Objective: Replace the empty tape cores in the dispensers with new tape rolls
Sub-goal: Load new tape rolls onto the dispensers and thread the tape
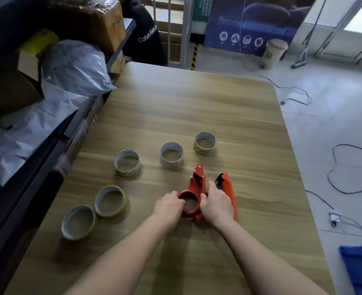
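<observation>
A red tape dispenser (198,184) lies on the wooden table (197,116), its round hub toward me with a brown core inside. My left hand (168,204) grips the hub's left side and my right hand (216,203) grips its right side. A second, orange dispenser (229,186) lies just right of my right hand, partly hidden by it. Several tape rolls stand on the table: one at far right (205,143), a whitish one (171,155), one at mid left (127,162), a yellowish one (111,201) and one nearest me (79,222).
Shelving with cardboard boxes (95,20) and grey plastic parcels (73,67) runs along the table's left edge. Cables (345,167) lie on the floor to the right, with a blue object (360,269) at lower right and a bin (273,52) at the back.
</observation>
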The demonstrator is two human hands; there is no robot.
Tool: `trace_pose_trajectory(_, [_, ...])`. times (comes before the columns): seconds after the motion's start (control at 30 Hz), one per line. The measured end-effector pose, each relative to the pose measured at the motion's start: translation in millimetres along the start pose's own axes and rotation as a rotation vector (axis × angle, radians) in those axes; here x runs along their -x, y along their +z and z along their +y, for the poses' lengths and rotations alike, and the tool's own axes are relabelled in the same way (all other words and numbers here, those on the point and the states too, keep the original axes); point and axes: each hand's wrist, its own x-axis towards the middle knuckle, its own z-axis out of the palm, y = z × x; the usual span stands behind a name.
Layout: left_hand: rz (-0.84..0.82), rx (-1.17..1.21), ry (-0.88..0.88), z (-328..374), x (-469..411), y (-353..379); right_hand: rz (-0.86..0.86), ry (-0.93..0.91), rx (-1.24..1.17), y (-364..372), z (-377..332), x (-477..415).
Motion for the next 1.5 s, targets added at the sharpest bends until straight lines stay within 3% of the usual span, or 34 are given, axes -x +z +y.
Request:
trace_pose_trajectory(0.1, [0.111, 0.085, 0.012, -9, 4, 5, 0.035, -0.035, -0.023, -2, -4, -1])
trace_pose_trajectory(0.2, [0.178, 0.328, -0.014, -18, 9, 9, 0.012, -0.047, -0.293, -7, -10, -3])
trace_pose_trajectory(0.27, [0.243, 0.399, -0.037, -24, 17, 10, -0.105, 0.006, -0.545, -9, -16, -4])
trace_pose_trajectory(0.4, [0.34, 0.466, -0.059, -34, 34, 5, -0.526, 0.311, -1.044, -10, -25, -6])
trace_pose_trajectory(0.7, [0.338, 0.55, -0.085, -79, 65, 1, -0.897, 0.383, -1.279, -13, -42, 1])
trace_pose_trajectory(0.8, [0.411, 0.505, -0.111, -87, 73, -3, -0.866, 0.349, -1.326, -9, -56, 4])
trace_pose_trajectory(0.9, [0.469, 0.358, -0.311, -96, 82, -4, -0.676, 0.303, -1.326, -7, -69, 6])
trace_pose_trajectory(0.97, [0.392, 0.178, -0.435, -107, 82, 1, -0.618, 0.261, -1.295, -7, -76, 9])
trace_pose_trajectory(1.07, [0.128, -0.009, -0.491, -119, 78, 9, -0.607, 0.218, -1.234, -6, -81, 14])
trace_pose_trajectory(1.17, [0.126, -0.033, -0.473, -118, 78, 12, -0.608, 0.19, -1.177, -5, -85, 21])
trace_pose_trajectory(1.23, [0.269, 0.149, -0.491, -118, 78, 14, -0.592, 0.168, -1.163, -5, -87, 24])
trace_pose_trajectory(1.3, [0.434, 0.552, -0.499, -119, 77, 11, -0.554, 0.157, -1.175, -5, -91, 27])
trace_pose_trajectory(1.4, [0.553, 1.137, -0.329, -117, 79, -3, -0.511, 0.12, -1.198, -10, -98, 30])
trace_pose_trajectory(1.5, [0.583, 1.222, -0.188, -108, 82, -20, -0.507, 0.036, -1.211, -21, -107, 33])
